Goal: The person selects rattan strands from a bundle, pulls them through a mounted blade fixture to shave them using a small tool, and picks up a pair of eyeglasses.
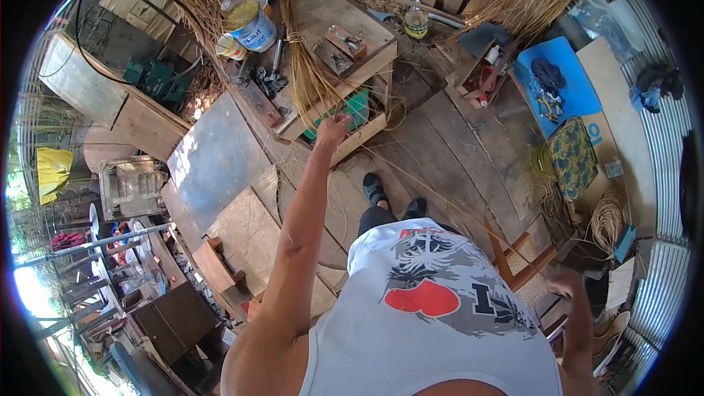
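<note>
My left arm stretches forward, and my left hand point(334, 130) is at the front edge of a low wooden workbench point(367, 11). Its fingers are closed at the loose ends of a tied bundle of rattan strips point(302, 66); the strands between them are hard to make out. Below that hand is a green item point(357, 108) in the bench's open compartment. Off to my right side, my right hand point(566, 284) hangs with fingers apart and nothing visible in it. Nearest to it is a wooden frame with a woven cane panel point(522, 268).
On the bench lie a small wooden block point(346, 42) and a hammer point(276, 55). A paint bucket point(253, 26) stands at its left. To the right are a tool box point(480, 77), a blue chair point(557, 77) holding tools, and a rattan coil point(607, 224). Wooden boards point(246, 238) lie left.
</note>
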`<state>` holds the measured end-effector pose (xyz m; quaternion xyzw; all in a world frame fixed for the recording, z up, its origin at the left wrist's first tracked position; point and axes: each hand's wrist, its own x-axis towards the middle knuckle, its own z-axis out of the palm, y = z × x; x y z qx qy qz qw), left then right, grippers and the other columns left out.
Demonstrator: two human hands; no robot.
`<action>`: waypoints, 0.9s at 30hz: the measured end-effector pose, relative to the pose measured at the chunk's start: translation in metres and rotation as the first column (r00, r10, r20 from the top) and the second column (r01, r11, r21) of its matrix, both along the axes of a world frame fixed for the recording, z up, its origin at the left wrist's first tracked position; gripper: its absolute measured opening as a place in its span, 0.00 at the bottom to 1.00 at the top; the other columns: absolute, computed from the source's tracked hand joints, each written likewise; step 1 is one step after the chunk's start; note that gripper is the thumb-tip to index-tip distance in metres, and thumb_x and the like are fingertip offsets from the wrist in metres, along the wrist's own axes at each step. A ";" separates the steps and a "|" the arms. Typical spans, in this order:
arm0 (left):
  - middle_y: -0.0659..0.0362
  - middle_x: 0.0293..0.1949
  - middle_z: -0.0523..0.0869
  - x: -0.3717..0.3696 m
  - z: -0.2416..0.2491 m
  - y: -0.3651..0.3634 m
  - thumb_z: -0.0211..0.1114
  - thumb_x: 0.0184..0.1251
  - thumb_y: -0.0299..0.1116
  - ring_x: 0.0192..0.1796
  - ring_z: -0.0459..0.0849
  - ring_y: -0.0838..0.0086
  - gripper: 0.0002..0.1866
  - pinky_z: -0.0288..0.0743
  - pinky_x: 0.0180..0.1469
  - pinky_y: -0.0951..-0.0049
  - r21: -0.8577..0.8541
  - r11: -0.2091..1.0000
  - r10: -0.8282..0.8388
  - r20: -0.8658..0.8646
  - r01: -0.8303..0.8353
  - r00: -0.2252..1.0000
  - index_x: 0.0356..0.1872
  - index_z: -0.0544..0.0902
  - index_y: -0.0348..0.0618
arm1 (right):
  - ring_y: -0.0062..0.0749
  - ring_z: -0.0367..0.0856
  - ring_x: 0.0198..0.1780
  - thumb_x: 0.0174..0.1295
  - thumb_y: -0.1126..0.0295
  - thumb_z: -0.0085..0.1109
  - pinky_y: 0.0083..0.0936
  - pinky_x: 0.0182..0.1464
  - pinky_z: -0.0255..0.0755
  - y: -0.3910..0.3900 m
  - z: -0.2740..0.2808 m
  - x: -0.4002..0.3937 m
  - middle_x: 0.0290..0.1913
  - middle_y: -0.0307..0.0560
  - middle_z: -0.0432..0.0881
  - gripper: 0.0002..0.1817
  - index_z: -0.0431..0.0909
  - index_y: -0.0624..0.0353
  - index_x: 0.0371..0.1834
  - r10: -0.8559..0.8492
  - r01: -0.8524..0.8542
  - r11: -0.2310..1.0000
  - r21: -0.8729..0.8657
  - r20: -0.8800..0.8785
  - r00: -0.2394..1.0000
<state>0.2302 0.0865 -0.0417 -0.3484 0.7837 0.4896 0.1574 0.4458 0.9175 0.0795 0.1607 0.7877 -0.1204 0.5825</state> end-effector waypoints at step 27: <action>0.62 0.42 0.87 0.208 0.084 0.127 0.65 0.73 0.47 0.44 0.83 0.78 0.21 0.76 0.50 0.75 0.559 0.712 -0.372 -0.215 0.426 0.903 0.53 0.84 0.38 | 0.28 0.81 0.34 0.61 0.61 0.63 0.28 0.41 0.74 -0.452 0.027 -0.171 0.30 0.47 0.85 0.14 0.83 0.60 0.41 0.307 -0.605 0.492 -0.626 -0.525 0.793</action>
